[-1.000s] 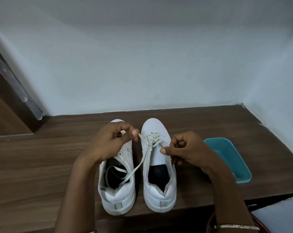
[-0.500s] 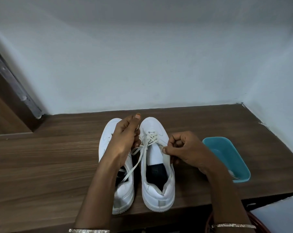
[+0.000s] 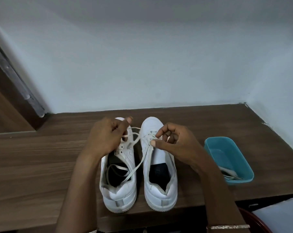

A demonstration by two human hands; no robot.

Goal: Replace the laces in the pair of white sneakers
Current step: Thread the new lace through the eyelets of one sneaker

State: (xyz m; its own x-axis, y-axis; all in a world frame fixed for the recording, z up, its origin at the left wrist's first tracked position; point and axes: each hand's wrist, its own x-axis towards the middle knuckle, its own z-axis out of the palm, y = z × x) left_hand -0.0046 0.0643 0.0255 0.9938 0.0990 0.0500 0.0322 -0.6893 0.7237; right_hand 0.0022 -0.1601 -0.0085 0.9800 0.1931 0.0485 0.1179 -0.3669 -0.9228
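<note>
1. The left hand (image 3: pixel 107 137), at centre frame, has its fingers curled round a strand of the lace (image 3: pixel 137 167) with the thumb raised. It holds the strand off to one side, probably to keep the slack away from the eyelets being worked.
2. The right hand (image 3: pixel 174 143), just right of centre, pinches the same lace between thumb and forefinger. The pinch is at the toe-end eyelets of the right-of-frame sneaker (image 3: pixel 161 197). I judge it is feeding or drawing the lace at one eyelet, but I cannot tell which.
3. From those eyelets the lace crosses the gap to the left hand. A longer tail drops diagonally into the open mouth of the left-of-frame sneaker (image 3: pixel 120 190) and lies looped there, which likely keeps it from sliding off the edge.
4. The sneakers stand side by side with toes toward the wall and heels toward the bottom of the frame, near the front edge of the bench (image 3: pixel 41 157). That placement puts both tongues within reach.
5. A teal tub (image 3: pixel 226 155) sits at right of frame near the right-of-frame sneaker, handy to the right hand. A bundle of pale laces (image 3: pixel 230 174) lies at its near end.
6. The count is two hands, two sneakers, one lace in hand and one tub. The number of laces in the tub cannot be told.
</note>
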